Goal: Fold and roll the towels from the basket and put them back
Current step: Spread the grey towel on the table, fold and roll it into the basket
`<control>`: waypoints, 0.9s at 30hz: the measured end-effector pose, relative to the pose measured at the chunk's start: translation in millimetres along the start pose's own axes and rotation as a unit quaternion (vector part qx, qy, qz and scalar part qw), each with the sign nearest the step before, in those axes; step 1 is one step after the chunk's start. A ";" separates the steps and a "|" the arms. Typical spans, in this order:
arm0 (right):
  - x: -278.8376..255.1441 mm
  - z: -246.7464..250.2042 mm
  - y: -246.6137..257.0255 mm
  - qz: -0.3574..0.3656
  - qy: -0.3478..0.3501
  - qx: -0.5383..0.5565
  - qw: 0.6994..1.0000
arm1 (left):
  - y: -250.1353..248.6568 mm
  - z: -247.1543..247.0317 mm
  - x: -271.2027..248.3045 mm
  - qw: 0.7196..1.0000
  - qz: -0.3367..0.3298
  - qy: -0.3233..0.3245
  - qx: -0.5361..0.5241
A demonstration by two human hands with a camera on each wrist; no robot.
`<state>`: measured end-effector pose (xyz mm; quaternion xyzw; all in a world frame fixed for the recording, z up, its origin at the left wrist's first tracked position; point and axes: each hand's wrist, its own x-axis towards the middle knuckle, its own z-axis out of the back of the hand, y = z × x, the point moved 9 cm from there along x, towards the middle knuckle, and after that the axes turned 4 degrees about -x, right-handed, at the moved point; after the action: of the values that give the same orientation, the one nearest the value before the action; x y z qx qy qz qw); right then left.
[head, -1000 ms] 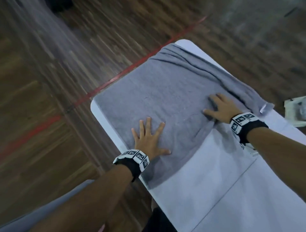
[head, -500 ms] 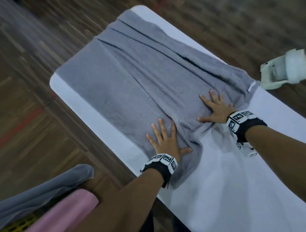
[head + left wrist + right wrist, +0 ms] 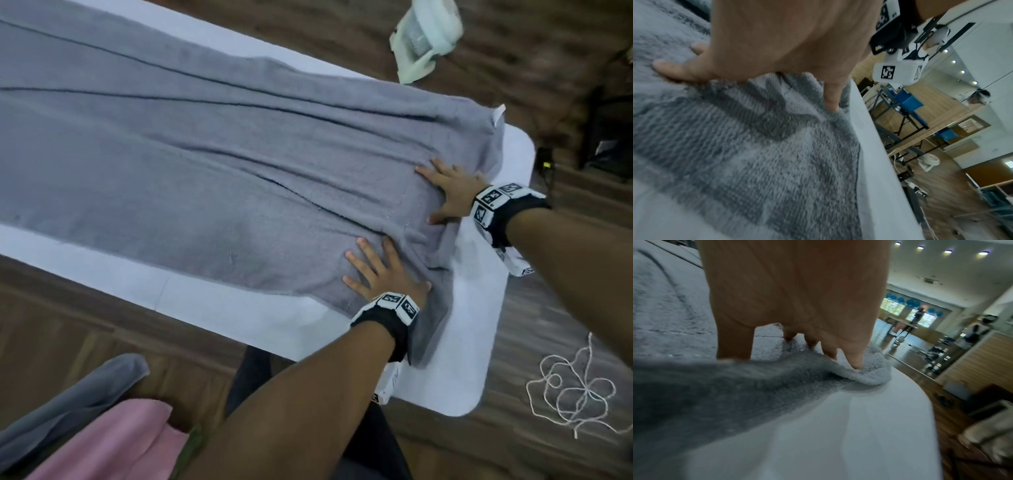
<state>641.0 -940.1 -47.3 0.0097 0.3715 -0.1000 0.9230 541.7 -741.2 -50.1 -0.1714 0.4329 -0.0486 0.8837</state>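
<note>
Table (image 3: 479, 359) in white carried the grey towel (image 3: 205, 164), spread long and creased. I saw my left hand (image 3: 380, 270) and right hand (image 3: 452, 195) pressing flat, fingers splayed, near its end. Pink towel (image 3: 113, 442) lay below.

Both bare forearms wear black wrist straps (image 3: 383, 325) carrying white blocks printed with black square markers (image 3: 493, 197).

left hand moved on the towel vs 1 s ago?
Yes. The left hand slid along the grey towel from its near edge toward the end hem, closer to the right hand.
</note>
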 end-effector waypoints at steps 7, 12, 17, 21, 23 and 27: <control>-89.9 1.0 6.7 -0.066 -0.277 0.241 0.928 | 12.4 43.6 -28.4 0.975 -0.198 -0.063 0.077; -177.8 -84.6 81.8 -0.103 -0.251 0.381 0.884 | 119.5 108.1 -28.8 0.945 -0.288 -0.088 0.126; -214.4 -176.4 130.4 -0.143 -0.181 0.390 0.891 | 210.9 161.1 -27.3 0.917 -0.326 -0.134 0.187; -217.5 -183.8 141.1 -0.162 -0.216 0.337 0.902 | 230.8 169.9 -19.7 0.903 -0.362 -0.117 0.199; -215.5 -176.0 141.8 -0.177 -0.224 0.320 0.904 | 228.6 173.0 -14.6 0.903 -0.360 -0.126 0.197; -211.2 -170.8 141.2 -0.209 -0.165 0.312 0.912 | 217.0 174.7 -5.3 0.905 -0.341 -0.120 0.221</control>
<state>402.6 -748.5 -33.6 0.2024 0.1570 -0.4014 0.8793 661.4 -491.2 -22.1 -0.1132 0.2162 -0.4210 0.8736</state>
